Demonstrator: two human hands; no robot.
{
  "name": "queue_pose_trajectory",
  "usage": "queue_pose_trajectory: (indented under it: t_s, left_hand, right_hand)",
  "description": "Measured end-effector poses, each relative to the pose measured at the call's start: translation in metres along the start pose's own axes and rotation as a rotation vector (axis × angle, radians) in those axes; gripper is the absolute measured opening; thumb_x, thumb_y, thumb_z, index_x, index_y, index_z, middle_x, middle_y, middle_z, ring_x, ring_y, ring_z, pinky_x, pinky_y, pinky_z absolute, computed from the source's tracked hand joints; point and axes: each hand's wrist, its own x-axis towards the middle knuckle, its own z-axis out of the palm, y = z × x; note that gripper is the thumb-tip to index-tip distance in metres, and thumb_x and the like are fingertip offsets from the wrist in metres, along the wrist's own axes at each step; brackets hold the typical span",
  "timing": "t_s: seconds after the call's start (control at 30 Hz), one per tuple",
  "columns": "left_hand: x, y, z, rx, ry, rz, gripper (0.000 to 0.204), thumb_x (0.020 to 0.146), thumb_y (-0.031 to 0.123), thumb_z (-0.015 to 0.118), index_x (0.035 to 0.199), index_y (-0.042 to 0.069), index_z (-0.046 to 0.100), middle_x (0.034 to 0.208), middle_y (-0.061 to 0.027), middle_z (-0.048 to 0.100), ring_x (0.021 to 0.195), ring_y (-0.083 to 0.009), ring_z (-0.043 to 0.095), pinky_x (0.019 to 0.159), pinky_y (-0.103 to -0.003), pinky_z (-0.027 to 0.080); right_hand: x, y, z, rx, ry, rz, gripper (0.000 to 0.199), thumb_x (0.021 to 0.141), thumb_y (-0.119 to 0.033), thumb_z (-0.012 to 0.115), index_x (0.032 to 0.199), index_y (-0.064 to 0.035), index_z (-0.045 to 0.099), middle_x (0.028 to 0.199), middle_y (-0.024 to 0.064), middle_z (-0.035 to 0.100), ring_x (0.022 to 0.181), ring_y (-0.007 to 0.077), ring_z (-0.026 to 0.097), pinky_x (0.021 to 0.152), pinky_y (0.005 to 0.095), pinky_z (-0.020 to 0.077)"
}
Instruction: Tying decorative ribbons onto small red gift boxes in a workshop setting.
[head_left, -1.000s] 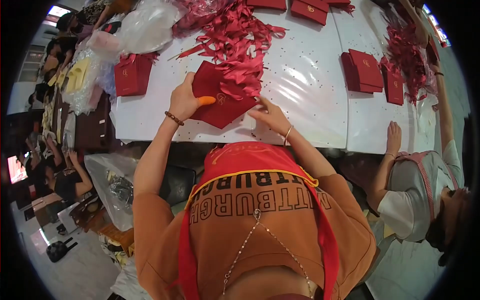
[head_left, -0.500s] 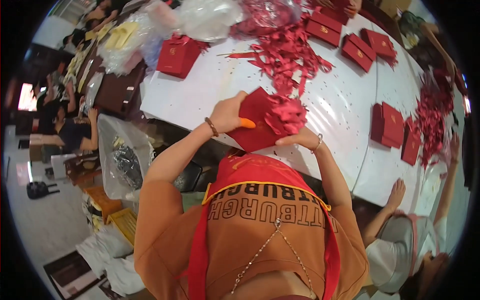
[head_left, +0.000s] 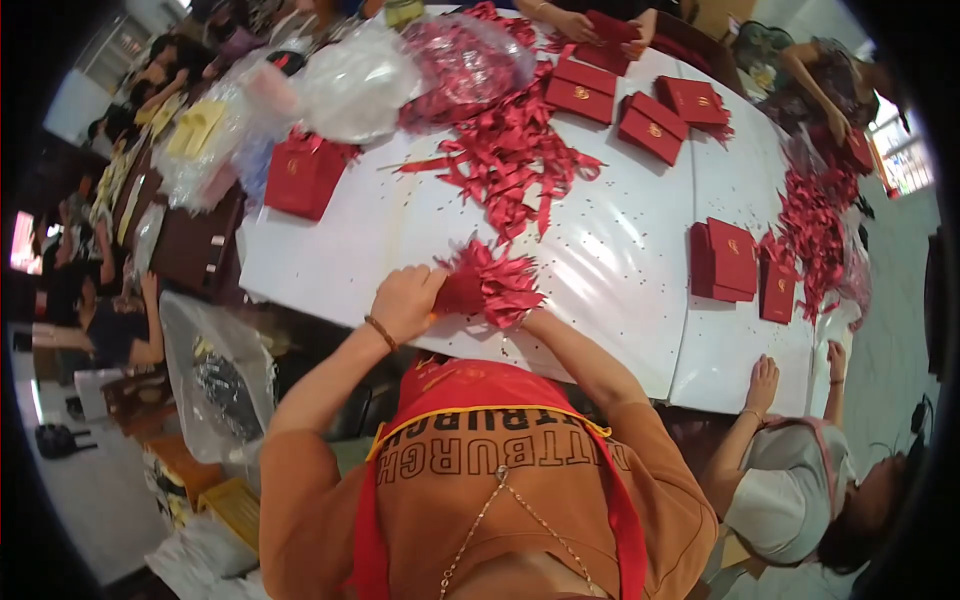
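My left hand (head_left: 408, 303) is closed on the edge of a red gift bag (head_left: 460, 293), its fingers curled over the top and a beaded bracelet at the wrist. A thick bunch of red ribbons (head_left: 508, 285) spreads from the bag's right side. Behind those ribbons my right hand (head_left: 528, 320) is mostly hidden. Only the part near its wrist shows, so its fingers cannot be made out. Both hands are over the near edge of the white table (head_left: 340, 265), just in front of my red apron.
Loose red ribbons (head_left: 515, 160) lie in a heap beyond my hands. Red bags stand at left (head_left: 305, 175) and right (head_left: 722, 260). Clear plastic bags (head_left: 360, 80) crowd the far left. A co-worker's hand (head_left: 762, 385) rests at the right edge; another co-worker's hands hold a red piece (head_left: 605, 42).
The red bag has turned in my hands, so its broad face shows less. My right hand has gone behind the ribbons. The whole view has shifted, with the table things lying further left.
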Motion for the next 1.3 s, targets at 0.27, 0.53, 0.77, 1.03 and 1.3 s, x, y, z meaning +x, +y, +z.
queue_pose_trajectory:
  t_s: [0.27, 0.53, 0.77, 1.03, 1.3]
  left_hand:
    - [0.019, 0.021, -0.008, 0.041, -0.042, -0.035, 0.057, 0.058, 0.017, 0.072, 0.108, 0.006, 0.047, 0.081, -0.0100, 0.052, 0.074, -0.0268, 0.053, 0.063, -0.037, 0.042]
    - [0.002, -0.016, -0.029, -0.415, -0.246, -0.393, 0.059, 0.059, 0.029, 0.076, 0.105, 0.006, 0.047, 0.095, -0.0205, 0.059, 0.088, -0.0326, 0.058, 0.072, -0.038, 0.047]
    - [-0.074, -0.067, -0.034, -1.230, -0.155, -0.622, 0.057, 0.067, 0.007, 0.074, 0.115, 0.000, 0.044, 0.103, -0.0073, 0.057, 0.091, -0.0147, 0.055, 0.080, -0.029, 0.047]
    - [-0.153, -0.137, -0.041, -1.437, -0.031, -0.881, 0.050, 0.083, 0.018, 0.061, 0.126, 0.005, 0.040, 0.111, -0.0074, 0.055, 0.097, -0.0149, 0.055, 0.079, -0.030, 0.048]
    - [-0.196, -0.278, -0.045, -1.599, 0.109, -0.983, 0.047, 0.084, 0.025, 0.059, 0.124, 0.007, 0.042, 0.112, -0.0072, 0.055, 0.096, -0.0165, 0.058, 0.081, -0.031, 0.048]
  right_hand:
    - [0.004, 0.005, -0.006, -0.309, -0.030, -0.165, 0.055, 0.079, -0.032, 0.064, 0.124, -0.0060, 0.046, 0.121, 0.0063, 0.051, 0.110, 0.0191, 0.045, 0.095, 0.0302, 0.0344]
    - [-0.012, -0.019, 0.018, -0.355, -0.124, -0.248, 0.063, 0.072, -0.037, 0.070, 0.121, -0.0050, 0.048, 0.116, 0.0052, 0.053, 0.106, 0.0165, 0.046, 0.093, 0.0288, 0.0357]
    - [0.021, -0.046, 0.090, 0.229, -0.214, -0.038, 0.062, 0.061, -0.011, 0.078, 0.117, -0.0052, 0.051, 0.116, 0.0052, 0.054, 0.104, 0.0159, 0.051, 0.091, 0.0296, 0.0396]
    - [0.103, -0.050, 0.173, 0.181, -0.364, 0.115, 0.059, 0.060, -0.008, 0.078, 0.113, -0.0041, 0.053, 0.107, 0.0070, 0.059, 0.096, 0.0181, 0.056, 0.085, 0.0304, 0.0445]
    - [0.241, -0.054, 0.259, 0.153, -0.172, 0.189, 0.068, 0.063, -0.012, 0.077, 0.119, 0.0018, 0.041, 0.113, 0.0133, 0.053, 0.100, 0.0224, 0.054, 0.085, 0.0333, 0.0458]
